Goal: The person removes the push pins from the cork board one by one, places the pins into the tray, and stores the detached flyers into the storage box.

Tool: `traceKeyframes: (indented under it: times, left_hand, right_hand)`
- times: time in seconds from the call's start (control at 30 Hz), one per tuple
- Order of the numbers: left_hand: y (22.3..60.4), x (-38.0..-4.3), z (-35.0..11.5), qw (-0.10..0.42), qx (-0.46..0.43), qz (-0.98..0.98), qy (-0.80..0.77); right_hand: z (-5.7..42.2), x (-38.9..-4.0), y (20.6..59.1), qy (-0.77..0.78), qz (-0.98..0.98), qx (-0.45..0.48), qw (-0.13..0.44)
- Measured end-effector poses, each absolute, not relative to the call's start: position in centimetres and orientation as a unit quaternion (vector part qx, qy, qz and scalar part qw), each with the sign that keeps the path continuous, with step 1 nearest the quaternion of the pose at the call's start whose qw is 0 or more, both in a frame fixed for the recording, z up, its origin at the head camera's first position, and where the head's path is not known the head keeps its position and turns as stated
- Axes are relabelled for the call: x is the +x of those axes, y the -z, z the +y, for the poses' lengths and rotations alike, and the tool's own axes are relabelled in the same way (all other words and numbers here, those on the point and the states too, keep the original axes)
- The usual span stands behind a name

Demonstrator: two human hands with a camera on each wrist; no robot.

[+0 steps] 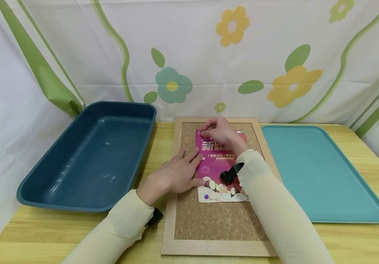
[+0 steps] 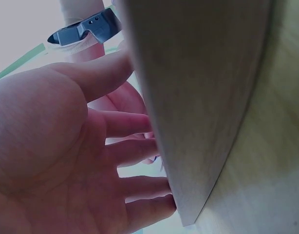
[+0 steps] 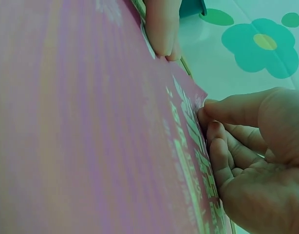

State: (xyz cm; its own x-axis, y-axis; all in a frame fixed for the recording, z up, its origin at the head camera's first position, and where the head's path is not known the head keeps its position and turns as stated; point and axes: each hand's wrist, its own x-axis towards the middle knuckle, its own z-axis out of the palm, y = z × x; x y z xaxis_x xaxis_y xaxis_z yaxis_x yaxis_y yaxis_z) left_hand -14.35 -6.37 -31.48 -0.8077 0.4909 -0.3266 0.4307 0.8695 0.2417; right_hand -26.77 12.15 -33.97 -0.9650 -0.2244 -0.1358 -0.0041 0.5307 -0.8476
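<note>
A magenta poster (image 1: 217, 165) with white lettering lies on a wood-framed cork board (image 1: 220, 223). A green push pin (image 1: 242, 131) sits at its upper right corner and a purple push pin (image 1: 206, 197) at its lower left. My left hand (image 1: 179, 174), fingers spread, rests over the poster's left edge and the board's frame. My right hand (image 1: 220, 132) pinches with thumb and fingertips at the upper left corner; a small dark blue bit (image 2: 154, 158), seemingly a push pin, shows by those fingertips in the left wrist view. The fingers mostly hide it.
A deep dark blue tub (image 1: 94, 165) stands left of the board on the wooden table (image 1: 37, 231). To the right lies a flat teal tray (image 1: 318, 172), partly beside the right forearm. A flowered curtain (image 1: 202, 47) hangs behind.
</note>
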Motion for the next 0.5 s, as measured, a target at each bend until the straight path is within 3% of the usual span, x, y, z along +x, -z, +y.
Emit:
traceKeyframes:
  times: [0.5]
  left_hand:
    - [31.56, -14.36, -6.43, 0.192, 0.246, 0.947, -0.081]
  right_hand:
    - [12.00, -26.54, 34.06, 0.492, 0.863, -0.045, 0.108]
